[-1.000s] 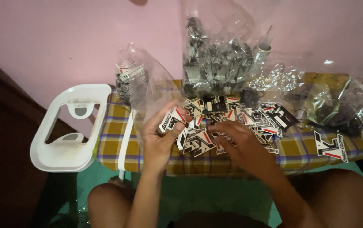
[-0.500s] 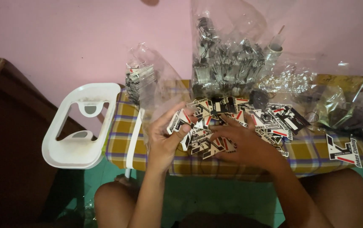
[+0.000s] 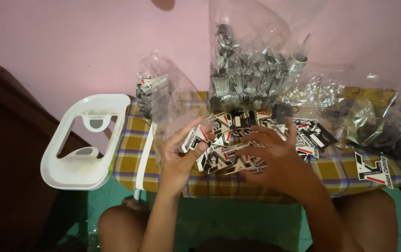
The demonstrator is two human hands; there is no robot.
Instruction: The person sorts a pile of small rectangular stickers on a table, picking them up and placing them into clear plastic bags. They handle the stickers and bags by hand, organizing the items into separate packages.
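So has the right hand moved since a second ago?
Barely. The right hand stays spread over the pile of tags on the checked board; the apparent shift in the picture is mostly the camera's.

Black-white-red tags (image 3: 228,156), yellow plaid cover (image 3: 130,158), pink wall (image 3: 69,46)
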